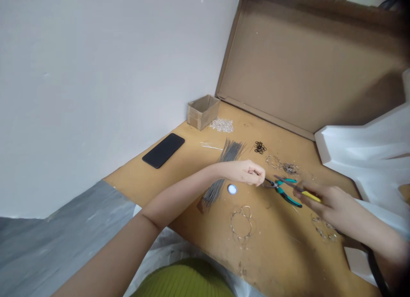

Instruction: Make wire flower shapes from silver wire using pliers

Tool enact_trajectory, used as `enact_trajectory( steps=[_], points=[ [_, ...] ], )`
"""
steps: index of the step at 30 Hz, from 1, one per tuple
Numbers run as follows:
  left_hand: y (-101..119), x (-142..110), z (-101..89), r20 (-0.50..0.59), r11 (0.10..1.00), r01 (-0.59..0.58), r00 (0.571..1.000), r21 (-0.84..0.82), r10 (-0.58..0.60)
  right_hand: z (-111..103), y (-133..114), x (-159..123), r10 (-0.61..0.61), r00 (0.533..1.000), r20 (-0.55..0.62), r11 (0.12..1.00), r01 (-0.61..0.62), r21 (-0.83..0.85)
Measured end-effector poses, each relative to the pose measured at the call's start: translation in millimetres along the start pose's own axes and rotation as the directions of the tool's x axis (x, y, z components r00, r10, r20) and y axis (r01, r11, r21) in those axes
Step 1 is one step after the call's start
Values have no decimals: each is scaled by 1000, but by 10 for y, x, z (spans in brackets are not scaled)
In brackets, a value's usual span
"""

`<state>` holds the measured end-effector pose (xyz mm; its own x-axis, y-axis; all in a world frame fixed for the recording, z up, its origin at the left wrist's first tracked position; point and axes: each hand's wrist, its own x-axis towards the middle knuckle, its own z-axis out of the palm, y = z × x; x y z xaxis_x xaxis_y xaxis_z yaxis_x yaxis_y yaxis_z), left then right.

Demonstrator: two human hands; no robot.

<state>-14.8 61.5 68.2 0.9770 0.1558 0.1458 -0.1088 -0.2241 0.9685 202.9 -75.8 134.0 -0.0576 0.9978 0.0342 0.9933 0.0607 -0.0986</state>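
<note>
My left hand is over the middle of the wooden table, fingers pinched on a thin piece of wire I can barely make out. My right hand grips yellow-handled pliers whose tip points left toward the left fingertips. Teal-handled pliers lie on the table just under them. A bundle of grey wires lies beneath my left forearm. A bent wire flower shape rests nearer to me.
A black phone lies at the left edge, a small cardboard box and a pile of clear beads behind it. Black rings, a white disc, wire scraps, a cardboard sheet and white foam surround.
</note>
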Motion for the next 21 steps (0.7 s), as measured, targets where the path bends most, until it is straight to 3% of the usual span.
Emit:
enact_trajectory(
  steps=[2, 4, 8, 13, 18, 21],
  points=[
    [12, -12, -2, 0, 997, 23, 1000, -78, -23, 8, -60, 8, 94, 993, 77, 961, -111, 254],
    [21, -20, -4, 4, 992, 31, 1000, -124, -31, 74, -149, 19, 171, 985, 26, 883, -165, 440],
    [27, -29, -28, 14, 993, 18, 1000, -119, -16, 302, -309, 62, 201, 978, -51, 721, -113, 683],
    [31, -48, -76, 19, 995, 19, 1000, -96, -17, 418, -436, 139, 135, 990, -46, 607, -46, 793],
    [20, -40, -86, 32, 997, 29, 999, -71, -27, 472, -489, 173, 151, 986, -63, 529, -27, 848],
    [-13, -5, -58, -16, 999, 31, 999, 26, -30, 523, -522, 200, 176, 983, -56, 534, -48, 844]
  ],
)
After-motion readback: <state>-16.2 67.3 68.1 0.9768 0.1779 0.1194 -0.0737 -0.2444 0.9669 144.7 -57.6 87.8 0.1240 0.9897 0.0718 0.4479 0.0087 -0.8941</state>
